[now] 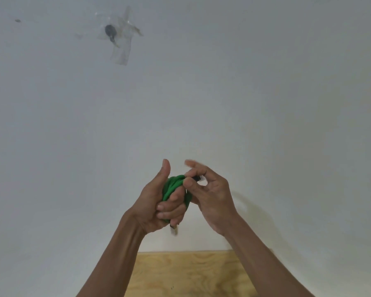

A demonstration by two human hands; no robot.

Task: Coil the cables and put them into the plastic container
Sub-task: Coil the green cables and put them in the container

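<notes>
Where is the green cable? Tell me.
Head view, lower centre: the green cable is bunched in the left hand, its end pinched by the right hand.

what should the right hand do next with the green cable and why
Probably tuck the end under a loop: the left hand grips the bundled green cable, and the right hand pinches its dark connector end, not yet secured.

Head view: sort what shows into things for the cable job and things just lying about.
For the job:
- green cable, bundled in the left hand
- its black plug end, pinched by the right hand

Lying about:
- clear tape with a dark blob on the wall
- plywood surface
</notes>
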